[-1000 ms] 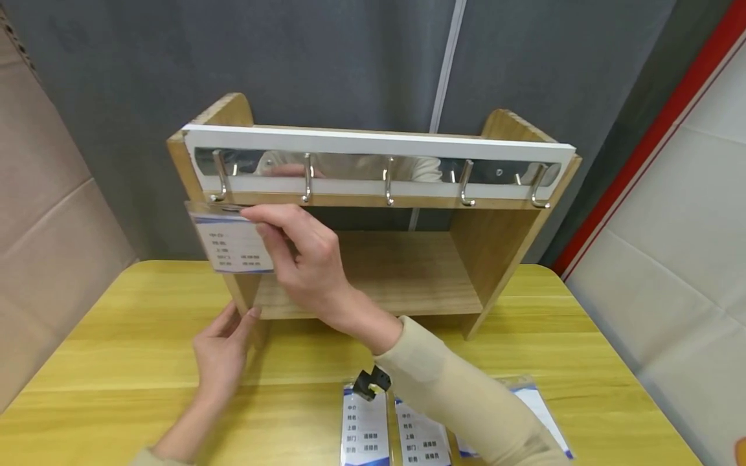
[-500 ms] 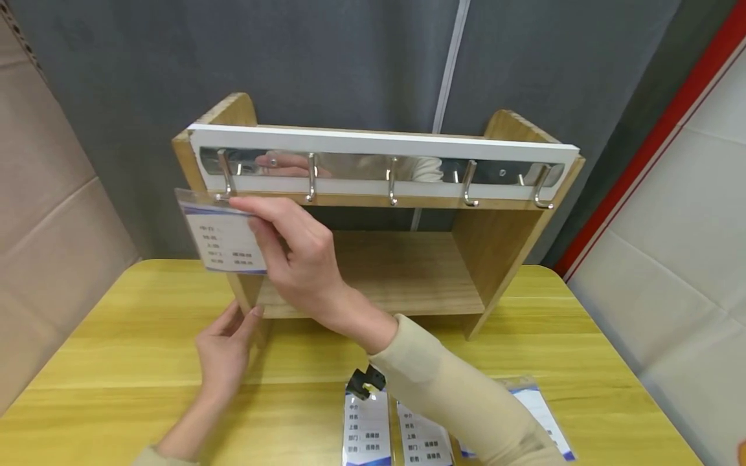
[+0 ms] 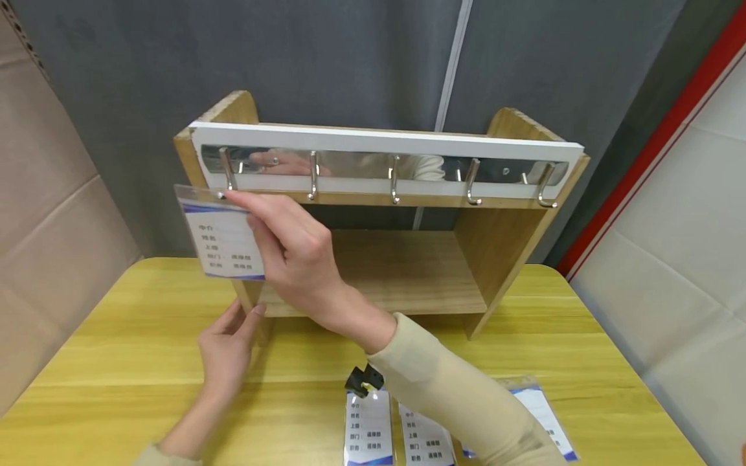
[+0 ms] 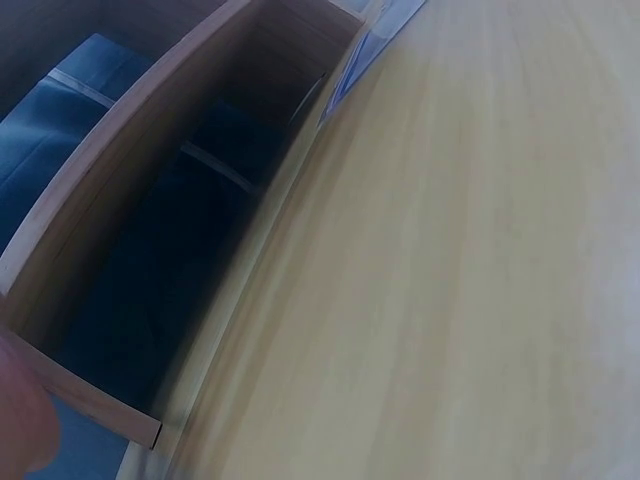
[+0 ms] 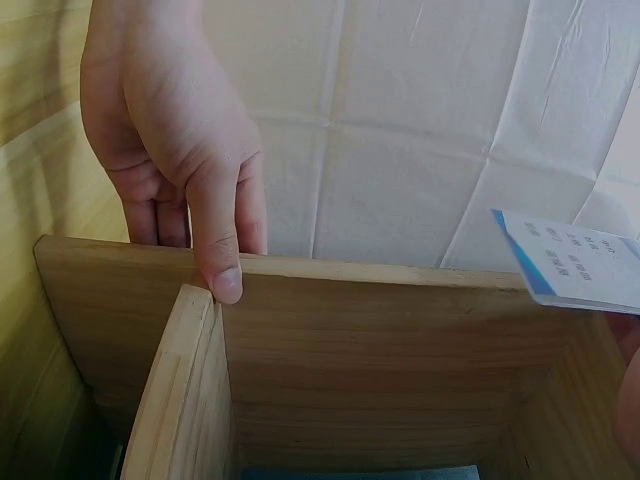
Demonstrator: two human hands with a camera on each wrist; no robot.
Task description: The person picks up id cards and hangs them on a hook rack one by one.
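My right hand [image 3: 309, 259] pinches the upper right edge of a badge holder [image 3: 224, 243], a clear sleeve with a white and blue printed card. Its clear top strip is right at the lower tip of the leftmost metal hook [image 3: 226, 167], and a fingertip partly covers that spot. My left hand [image 3: 227, 346] grips the lower front of the wooden shelf's [image 3: 402, 272] left side panel, thumb on the inner side. In the right wrist view the left hand [image 5: 185, 130] holds that panel's edge [image 5: 380, 272], and the badge holder [image 5: 575, 260] juts in at the right.
Several hooks line a mirrored strip on the white rail [image 3: 350, 137]. Badge holders lie at the table's front: one on the left [image 3: 368, 427], one beside it [image 3: 425, 440] and one partly under my right sleeve [image 3: 542, 414]. A grey curtain [image 3: 326, 58] hangs behind.
My right hand has moved the badge holder slightly left and up, bringing its clear top strip from below the leftmost hook to that hook's tip. The left hand keeps its grip on the panel.
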